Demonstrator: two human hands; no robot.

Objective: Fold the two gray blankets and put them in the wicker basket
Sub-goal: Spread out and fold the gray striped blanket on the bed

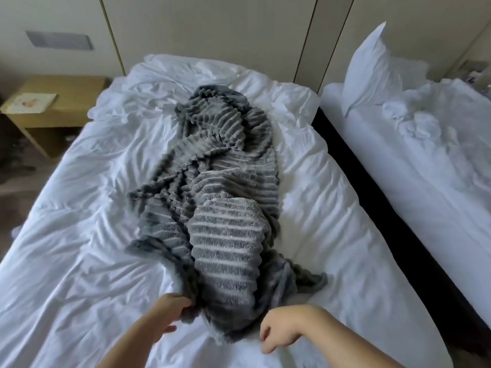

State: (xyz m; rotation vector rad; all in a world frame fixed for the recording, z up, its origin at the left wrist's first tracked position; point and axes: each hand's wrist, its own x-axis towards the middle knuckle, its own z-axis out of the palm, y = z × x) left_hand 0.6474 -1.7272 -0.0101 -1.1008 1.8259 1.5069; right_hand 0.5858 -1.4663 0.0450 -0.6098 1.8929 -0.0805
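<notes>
Blanket bunched on bed, left hand gripping its near edge

Gray ribbed blanket lies crumpled in a long heap down the middle of the near bed, on wrinkled white bedding. Far end reaches toward the headboard side, near end comes right up to the hands. Only one gray heap is distinguishable; can't tell if it is one blanket or two tangled together.

Left hand is at the near-left edge of the blanket, fingers closed on a fold of the fabric, thumb on top. Right hand is just beside the near-right edge, fingers loosely curled, knuckles up, hovering over the sheet; it has hold of nothing that shows.

Second bed sits to the right across a dark gap, with a white pillow standing against the wall. Wooden nightstand stands left of the near bed with a card or booklet lying on top.
</notes>
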